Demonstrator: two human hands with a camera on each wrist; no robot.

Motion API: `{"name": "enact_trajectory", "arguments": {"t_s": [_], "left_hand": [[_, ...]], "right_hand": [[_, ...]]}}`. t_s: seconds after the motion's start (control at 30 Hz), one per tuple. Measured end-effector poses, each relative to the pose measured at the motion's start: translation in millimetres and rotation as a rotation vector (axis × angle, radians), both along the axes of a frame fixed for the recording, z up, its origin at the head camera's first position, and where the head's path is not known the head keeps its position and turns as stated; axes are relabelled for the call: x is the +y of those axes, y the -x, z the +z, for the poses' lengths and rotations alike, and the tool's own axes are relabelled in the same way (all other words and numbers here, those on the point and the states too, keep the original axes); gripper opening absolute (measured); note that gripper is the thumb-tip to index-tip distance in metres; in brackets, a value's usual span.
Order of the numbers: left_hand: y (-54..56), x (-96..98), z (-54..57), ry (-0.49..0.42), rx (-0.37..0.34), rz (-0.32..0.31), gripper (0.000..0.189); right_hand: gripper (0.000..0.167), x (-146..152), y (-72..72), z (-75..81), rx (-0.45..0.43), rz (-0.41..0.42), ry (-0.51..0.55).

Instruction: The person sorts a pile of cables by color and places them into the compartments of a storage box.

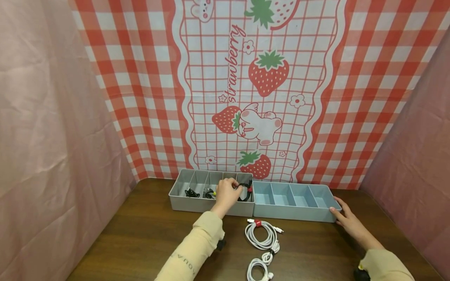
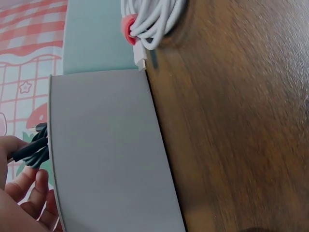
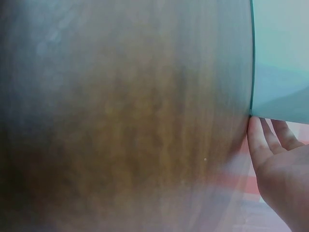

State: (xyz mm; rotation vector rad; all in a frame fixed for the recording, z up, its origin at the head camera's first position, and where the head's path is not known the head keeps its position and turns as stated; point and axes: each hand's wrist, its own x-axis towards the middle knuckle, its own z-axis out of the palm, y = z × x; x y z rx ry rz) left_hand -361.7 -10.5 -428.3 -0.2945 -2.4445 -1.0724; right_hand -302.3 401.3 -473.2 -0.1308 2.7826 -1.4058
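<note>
My left hand [image 1: 226,194] reaches over the right end of the grey divided box [image 1: 211,203]. It pinches a coiled black cable [image 2: 37,147], seen just past the box's rim in the left wrist view. A red tie [image 1: 250,189] shows on the black cable in the head view. At the far end of the light blue divided box [image 1: 293,212], my right hand [image 1: 348,222] holds the corner, thumb at the front rim and fingers along the end wall. The right wrist view shows those fingertips [image 3: 255,120] against the box; the thumb is hidden there.
Both boxes stand end to end before a strawberry-print cloth [image 1: 268,78]. Other dark cables [image 1: 191,192] lie in the grey box's left compartments. In front, on the wooden table [image 1: 140,234], lie coiled white cables, one with a red tie [image 1: 261,237], another nearer [image 1: 258,269].
</note>
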Motion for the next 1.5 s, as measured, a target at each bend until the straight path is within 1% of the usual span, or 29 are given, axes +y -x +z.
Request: {"name": "enact_trajectory", "arguments": {"t_s": [0.07,0.27,0.43,0.57,0.67,0.8,0.97,1.07,1.23,1.5], "left_hand": [[0.5,-0.7,0.2,-0.019,-0.013,-0.007,0.01],[1.0,-2.8,2.1,-0.033,-0.059,-0.039,0.01],[-1.9,-4.4,5.0,-0.027,-0.067,-0.054,0.012],[-1.8,-4.1,5.0,-0.039,-0.082,-0.082,0.013],[2.0,-3.6,2.3,-0.042,-0.069,-0.099,0.014],[7.1,-3.2,-2.1,-0.049,-0.041,-0.1,0.015],[10.1,-4.5,-8.2,-0.063,-0.041,-0.102,0.015],[10.5,-3.5,-10.7,-0.029,-0.035,-0.086,0.015],[10.5,-1.1,-11.5,0.072,-0.008,-0.045,0.015],[13.2,-0.9,-14.0,0.162,0.003,-0.028,0.016]], "right_hand": [[0.069,0.3,-0.1,-0.1,0.001,0.003,-0.001],[0.07,2.2,0.5,0.1,0.005,0.011,-0.013],[0.068,2.6,0.4,-0.8,0.018,0.014,-0.018],[0.068,2.1,-0.7,-1.0,0.019,0.007,-0.019],[0.068,1.4,-1.5,-0.7,0.016,0.006,-0.013],[0.068,0.3,-1.7,-0.7,0.015,0.001,-0.005],[0.068,-0.3,-0.8,-1.7,0.008,-0.002,0.006],[0.068,-0.2,0.3,-1.9,0.008,-0.001,0.007],[0.069,-0.5,1.1,-1.2,0.0,-0.001,0.013],[0.069,0.4,2.0,-1.6,0.002,-0.005,0.015]]}}
